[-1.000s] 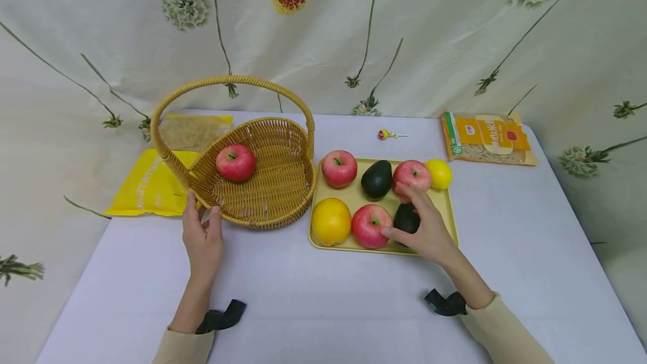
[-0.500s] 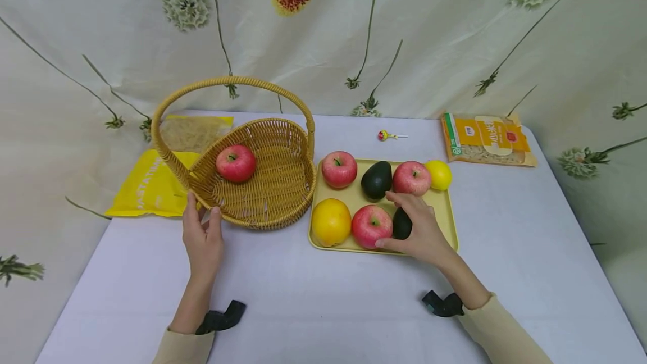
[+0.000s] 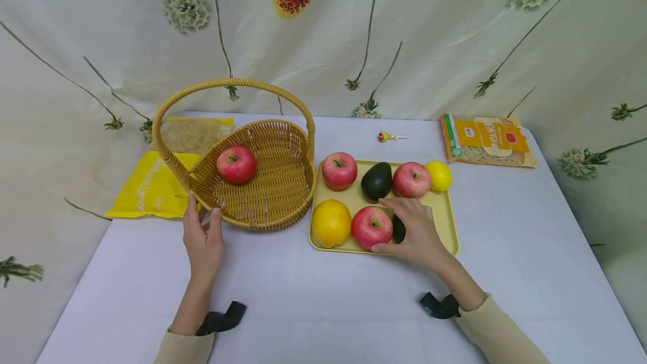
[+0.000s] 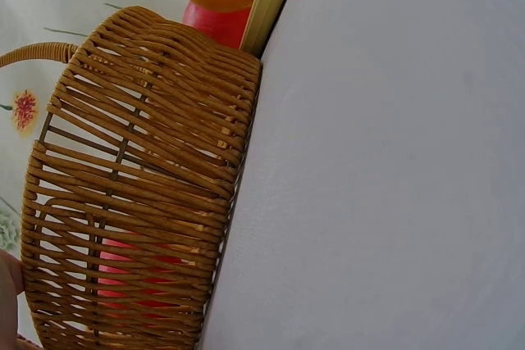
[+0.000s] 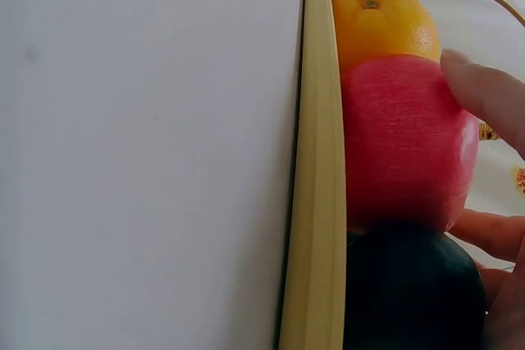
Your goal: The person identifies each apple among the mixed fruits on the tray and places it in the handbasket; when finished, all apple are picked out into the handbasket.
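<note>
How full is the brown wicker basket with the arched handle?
Nearly empty: one round red apple lies in the brown wicker basket, with bare weave showing beside it.

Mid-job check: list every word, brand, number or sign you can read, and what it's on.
"ASTATI": white capitals on the yellow bag; the word's ends are unclear, and the mark beside it is too small.
Orange-labelled grain packet: printed characters and small marks, too blurred to read reliably.
Lollipop wrapper: too small to read.
No legible numbers.
</note>
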A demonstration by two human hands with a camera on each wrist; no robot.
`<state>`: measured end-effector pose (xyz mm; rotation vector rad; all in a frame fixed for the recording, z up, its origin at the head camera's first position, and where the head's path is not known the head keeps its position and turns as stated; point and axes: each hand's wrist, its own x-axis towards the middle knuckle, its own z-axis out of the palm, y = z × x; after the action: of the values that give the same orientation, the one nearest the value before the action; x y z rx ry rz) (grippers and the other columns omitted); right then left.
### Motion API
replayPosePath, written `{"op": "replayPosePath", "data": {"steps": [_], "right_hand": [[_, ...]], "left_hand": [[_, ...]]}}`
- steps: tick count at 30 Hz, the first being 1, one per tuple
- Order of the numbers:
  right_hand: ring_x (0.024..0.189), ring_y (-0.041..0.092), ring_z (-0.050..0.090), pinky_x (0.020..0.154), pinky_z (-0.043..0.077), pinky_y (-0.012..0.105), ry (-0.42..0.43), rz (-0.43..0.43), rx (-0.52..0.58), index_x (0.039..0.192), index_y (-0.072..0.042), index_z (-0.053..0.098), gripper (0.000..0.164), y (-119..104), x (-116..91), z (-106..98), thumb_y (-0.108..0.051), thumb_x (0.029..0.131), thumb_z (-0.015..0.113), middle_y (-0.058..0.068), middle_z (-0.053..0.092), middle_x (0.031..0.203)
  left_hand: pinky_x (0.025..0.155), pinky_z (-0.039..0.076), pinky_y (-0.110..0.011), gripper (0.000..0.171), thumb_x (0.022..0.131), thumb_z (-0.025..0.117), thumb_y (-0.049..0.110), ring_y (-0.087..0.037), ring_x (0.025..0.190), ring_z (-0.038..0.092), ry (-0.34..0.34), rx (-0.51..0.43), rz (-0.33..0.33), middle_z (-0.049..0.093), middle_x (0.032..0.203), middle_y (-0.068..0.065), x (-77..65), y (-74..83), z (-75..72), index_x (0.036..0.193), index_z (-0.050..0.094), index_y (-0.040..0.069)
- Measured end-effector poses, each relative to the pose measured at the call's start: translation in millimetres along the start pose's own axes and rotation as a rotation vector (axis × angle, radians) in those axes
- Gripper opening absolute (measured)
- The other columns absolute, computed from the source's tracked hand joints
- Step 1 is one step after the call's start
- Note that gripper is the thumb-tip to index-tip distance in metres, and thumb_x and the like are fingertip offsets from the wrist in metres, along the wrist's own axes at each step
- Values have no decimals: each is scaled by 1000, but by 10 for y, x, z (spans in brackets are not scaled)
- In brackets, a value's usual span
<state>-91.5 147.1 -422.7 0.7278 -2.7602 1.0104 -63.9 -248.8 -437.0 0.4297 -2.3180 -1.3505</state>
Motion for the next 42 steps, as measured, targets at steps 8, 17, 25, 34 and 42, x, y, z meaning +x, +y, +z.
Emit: {"op": "replayPosePath", "data": {"steps": [8,17,25,34,42], "right_hand": [[120,24,45,79,26,38,-17,-10,-88,134,-11,58,85,-18,1,42,-49,63,86,6,60,129],[113,21,48,79,26,38,-9,-21,-155,130,-12,61,84,-58,6,72,-52,60,87,3,64,122],[115,19,49,78,26,37,29,-27,-61,128,-16,62,79,-42,11,77,-47,61,88,2,64,122],[120,20,48,92,36,45,96,-57,112,130,-16,58,77,-120,-15,-122,-32,61,90,3,61,126],[118,8,49,88,51,18,87,-60,396,137,-13,51,82,-347,55,-346,-6,64,87,3,52,134]], "left_hand": [[93,36,-12,64,102,45,28,-34,136,43,7,-2,5,29,157,-13,-8,-10,-10,157,17,10],[92,35,-11,64,102,45,28,-34,136,43,5,-10,13,29,157,-13,-9,-11,-22,157,17,8],[96,37,-18,65,102,45,29,-33,137,42,-3,-11,-1,28,157,-12,-9,-10,-31,157,16,10],[100,39,-26,65,102,45,29,-31,137,42,-22,-16,-6,27,158,-10,0,3,-13,158,15,12],[99,39,-26,65,102,45,29,-32,137,42,-14,-18,-5,27,158,-11,-11,0,-18,158,15,12]]}}
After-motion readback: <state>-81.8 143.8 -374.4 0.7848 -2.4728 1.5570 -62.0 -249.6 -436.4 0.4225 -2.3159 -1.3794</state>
